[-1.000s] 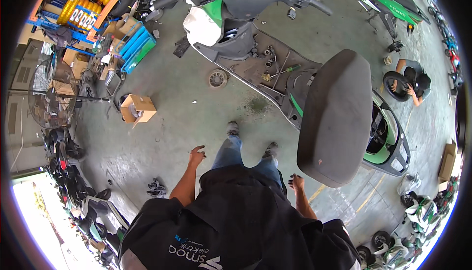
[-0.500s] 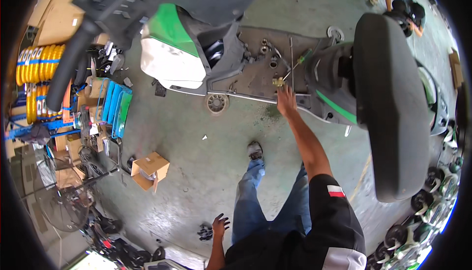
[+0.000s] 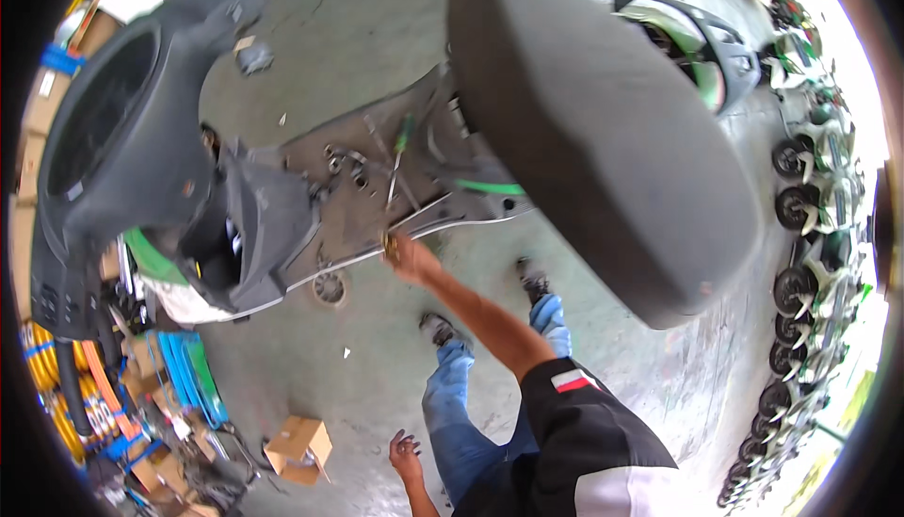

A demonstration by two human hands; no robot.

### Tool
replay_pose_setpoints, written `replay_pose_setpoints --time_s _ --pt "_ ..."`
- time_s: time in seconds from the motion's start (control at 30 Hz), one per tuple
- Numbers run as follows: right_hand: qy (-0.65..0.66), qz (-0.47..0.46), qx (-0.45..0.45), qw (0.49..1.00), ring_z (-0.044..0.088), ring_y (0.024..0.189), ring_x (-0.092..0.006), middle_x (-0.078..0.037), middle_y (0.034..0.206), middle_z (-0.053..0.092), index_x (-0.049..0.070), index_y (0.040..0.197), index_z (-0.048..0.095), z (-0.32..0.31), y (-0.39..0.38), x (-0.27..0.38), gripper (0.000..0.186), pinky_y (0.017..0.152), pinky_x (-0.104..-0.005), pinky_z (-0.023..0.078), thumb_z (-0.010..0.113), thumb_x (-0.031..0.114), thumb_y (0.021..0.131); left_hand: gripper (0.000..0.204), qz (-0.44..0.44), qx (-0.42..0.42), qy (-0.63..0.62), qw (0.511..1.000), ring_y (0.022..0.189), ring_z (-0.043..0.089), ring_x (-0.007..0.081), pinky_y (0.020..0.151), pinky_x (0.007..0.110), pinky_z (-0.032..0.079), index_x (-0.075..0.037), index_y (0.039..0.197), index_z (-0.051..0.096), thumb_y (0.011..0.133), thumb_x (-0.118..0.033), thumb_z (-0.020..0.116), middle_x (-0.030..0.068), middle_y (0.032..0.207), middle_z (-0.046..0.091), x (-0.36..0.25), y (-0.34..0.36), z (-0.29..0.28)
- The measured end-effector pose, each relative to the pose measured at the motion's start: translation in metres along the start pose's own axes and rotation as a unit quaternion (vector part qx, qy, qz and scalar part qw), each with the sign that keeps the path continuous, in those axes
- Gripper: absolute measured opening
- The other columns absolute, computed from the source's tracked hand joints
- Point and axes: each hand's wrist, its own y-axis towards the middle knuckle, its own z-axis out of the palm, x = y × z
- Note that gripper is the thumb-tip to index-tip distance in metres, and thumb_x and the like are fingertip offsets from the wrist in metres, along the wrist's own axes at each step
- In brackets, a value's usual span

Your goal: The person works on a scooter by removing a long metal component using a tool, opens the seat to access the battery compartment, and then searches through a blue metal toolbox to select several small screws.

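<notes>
My right hand [image 3: 412, 259] reaches to the near edge of the scooter's footboard [image 3: 344, 225]. Its fingers are closed on a small brass-coloured part [image 3: 390, 245], whose exact kind I cannot make out. On the footboard beyond it lie a green-handled screwdriver [image 3: 402, 140], a long metal rod [image 3: 407, 189] and several small metal pieces that look like sockets [image 3: 359, 174]. Down by my left leg, my left hand [image 3: 406, 459] hangs with loosely bent fingers apart, holding nothing.
The scooter's long dark seat [image 3: 603, 140] rises at right, its dark front cover [image 3: 155, 131] at left. A round metal hub [image 3: 330, 289] lies beneath the footboard edge. An open carton [image 3: 299, 449] and blue panels [image 3: 185, 378] stand lower left. Scooters [image 3: 799, 206] line the right.
The brass-coloured part, earlier on the footboard by my fingertips, is now in my right hand at the board's edge. My view has turned and shifted toward the seat.
</notes>
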Motion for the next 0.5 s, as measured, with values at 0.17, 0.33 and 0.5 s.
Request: replay_pose_setpoints --time_s 0.17,0.33,0.5 --pt "0.077 0.12 -0.036 0.989 0.057 0.117 -0.0378 -0.021 0.125 0.058 0.004 0.129 0.054 -0.074 -0.22 -0.073 0.05 0.098 -0.043 0.047 0.061 0.038 0.093 0.033 0.255 0.076 -0.009 0.964 0.08 0.064 0.0156 0.066 0.028 0.049 -0.002 0.125 0.057 0.096 -0.017 0.059 0.0081 0.1 0.065 -0.157 -0.029 0.103" --pt "0.123 0.262 -0.243 0.926 0.06 0.08 -0.0246 -0.013 0.083 0.064 -0.001 0.102 0.061 -0.216 -0.404 -0.141 0.034 0.075 -0.0409 0.048 0.054 0.033 0.098 0.028 0.434 0.094 -0.102 0.89 0.085 0.061 0.0157 0.072 0.029 0.048 0.002 0.12 0.056 0.099 -0.017 0.056 0.0075 0.098 0.063 -0.348 -0.17 0.213" --pt "0.13 0.294 -0.46 0.827 0.049 0.052 -0.0106 -0.006 0.074 0.061 0.001 0.093 0.063 -0.39 -0.524 -0.26 0.039 0.046 -0.0284 0.039 0.054 0.039 0.099 0.026 0.462 0.247 -0.248 0.815 0.082 0.061 0.0174 0.074 0.031 0.049 0.002 0.121 0.054 0.099 -0.013 0.051 0.0095 0.096 0.062 -0.442 -0.333 0.354"
